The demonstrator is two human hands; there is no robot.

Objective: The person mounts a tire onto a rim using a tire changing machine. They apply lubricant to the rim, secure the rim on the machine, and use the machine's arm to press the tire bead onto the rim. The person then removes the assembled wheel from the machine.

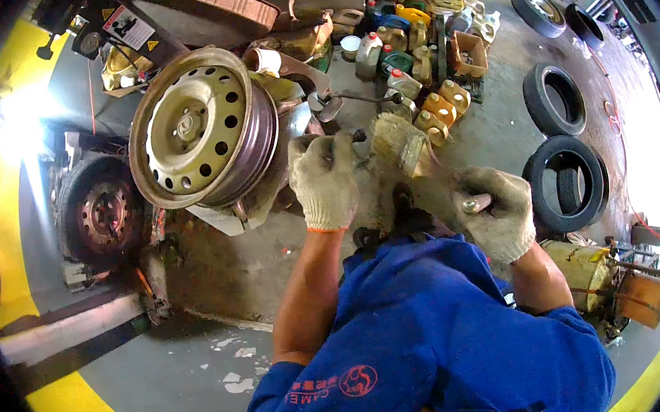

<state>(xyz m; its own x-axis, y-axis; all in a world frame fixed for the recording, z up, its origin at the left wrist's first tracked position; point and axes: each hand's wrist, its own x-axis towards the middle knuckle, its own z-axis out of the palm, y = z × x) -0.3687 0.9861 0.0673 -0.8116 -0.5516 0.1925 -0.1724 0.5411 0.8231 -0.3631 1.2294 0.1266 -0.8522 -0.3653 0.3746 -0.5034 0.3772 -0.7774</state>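
Observation:
My left hand [324,181], in a pale knit glove, is closed beside the rim, with a small black piece [357,135] showing at its fingertips. The steel wheel rim [194,128] has no tyre and lies tilted on a machine at the left. My right hand [499,209], gloved too, is closed round a metal tool [477,204] with a rounded silver end. Between the hands is a wide brush [399,137] with pale bristles. Its handle end is near my right hand; I cannot tell whether that hand holds it too.
Several oil jugs [436,112] stand on the floor ahead. Loose tyres [554,99] lie at the right. A mounted wheel [104,210] is at the far left. Near my right elbow sits a yellowish cylinder [579,273]. A red hose [614,119] trails along the floor.

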